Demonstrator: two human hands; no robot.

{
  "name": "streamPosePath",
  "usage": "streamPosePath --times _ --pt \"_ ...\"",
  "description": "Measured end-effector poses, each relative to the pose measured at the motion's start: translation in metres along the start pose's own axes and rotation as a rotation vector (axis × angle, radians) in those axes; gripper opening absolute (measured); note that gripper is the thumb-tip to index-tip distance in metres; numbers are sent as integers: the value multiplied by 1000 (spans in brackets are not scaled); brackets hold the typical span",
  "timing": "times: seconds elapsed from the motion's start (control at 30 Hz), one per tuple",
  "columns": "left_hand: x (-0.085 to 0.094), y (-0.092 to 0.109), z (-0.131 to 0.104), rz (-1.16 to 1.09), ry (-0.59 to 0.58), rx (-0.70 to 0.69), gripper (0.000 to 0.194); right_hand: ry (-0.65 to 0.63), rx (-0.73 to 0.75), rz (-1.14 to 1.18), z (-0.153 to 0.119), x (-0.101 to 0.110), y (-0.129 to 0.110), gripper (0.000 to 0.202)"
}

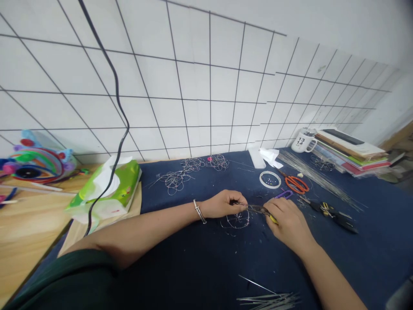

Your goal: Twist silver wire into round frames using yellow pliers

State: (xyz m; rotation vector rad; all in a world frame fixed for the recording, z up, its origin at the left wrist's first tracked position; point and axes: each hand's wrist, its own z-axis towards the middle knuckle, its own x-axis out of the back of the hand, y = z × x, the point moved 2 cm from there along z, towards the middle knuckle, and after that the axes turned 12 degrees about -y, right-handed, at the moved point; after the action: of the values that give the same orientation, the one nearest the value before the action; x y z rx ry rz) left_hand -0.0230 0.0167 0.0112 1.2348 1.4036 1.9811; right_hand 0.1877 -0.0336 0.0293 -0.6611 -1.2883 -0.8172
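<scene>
My left hand (227,203) is closed, thumb and forefinger pinching the upper edge of a round wire piece (238,220) with loops of thin wire inside its ring. In my right hand (288,219) is a pair of pliers (257,209) with yellow-trimmed handles, its jaws pointing left and meeting the wire by my left fingertips. Whether the jaws are clamped is too small to tell. Just beyond my right hand lie purple-handled scissors (284,194), partly hidden by it.
Behind lie tangled wire shapes (176,181). To the right are orange-handled scissors (297,184), a white ring dish (270,180), black pliers (337,215), long straight wires (318,176), a mug (303,142) and stacked books (355,153). Cut wires (271,299) lie in front; a tissue pack (127,181) sits left.
</scene>
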Motion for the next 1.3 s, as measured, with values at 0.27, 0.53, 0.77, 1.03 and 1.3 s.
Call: streamPosePath --times 0.27,0.53,0.77,1.03,1.3 --pt "0 -2 0 -103 24 19 21 24 8 31 -2 -12 2 23" --pt "-4 -3 0 -451 96 40 27 101 -63 221 0 -22 -2 19" --pt "-6 -3 -1 -482 145 20 24 54 -91 398 3 -27 -6 16" --pt "-4 -2 -1 -333 132 45 20 28 -74 261 1 -16 -6 19" --pt "-4 0 -2 11 255 23 14 79 -66 -19 -2 -7 -9 22"
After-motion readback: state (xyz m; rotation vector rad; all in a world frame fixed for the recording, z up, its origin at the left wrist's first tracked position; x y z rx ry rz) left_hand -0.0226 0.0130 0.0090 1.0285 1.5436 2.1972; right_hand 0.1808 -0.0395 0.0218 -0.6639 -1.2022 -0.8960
